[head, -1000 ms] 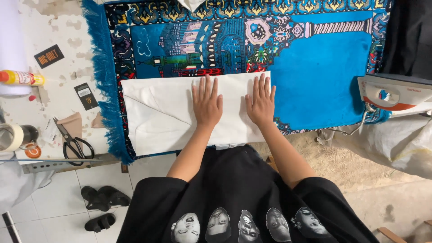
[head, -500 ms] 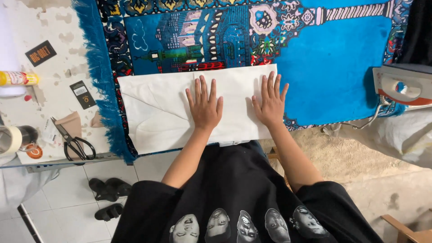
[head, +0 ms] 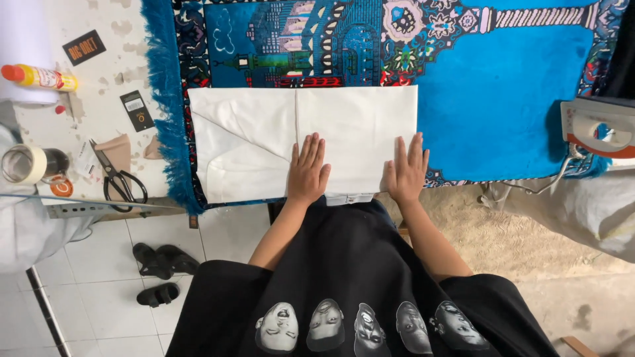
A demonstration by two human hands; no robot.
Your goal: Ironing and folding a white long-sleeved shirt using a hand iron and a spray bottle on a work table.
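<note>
A folded white cloth (head: 264,139) lies flat on a blue patterned rug (head: 503,99) that covers the table. My left hand (head: 307,170) rests palm down on the cloth's near edge, fingers spread. At the cloth's near right corner, my right hand (head: 407,170) presses flat, partly over the rug. Neither hand holds anything. My black printed shirt fills the lower part of the view.
An orange and white iron (head: 598,129) stands at the right edge with its cord hanging down. On the bare table at the left are black scissors (head: 119,178), a tape roll (head: 20,164), a yellow bottle (head: 43,77) and small cards. Sandals (head: 159,271) lie on the tiled floor.
Both hands have slid back toward me over the cloth, from its middle to its near edge. The view has shifted a little.
</note>
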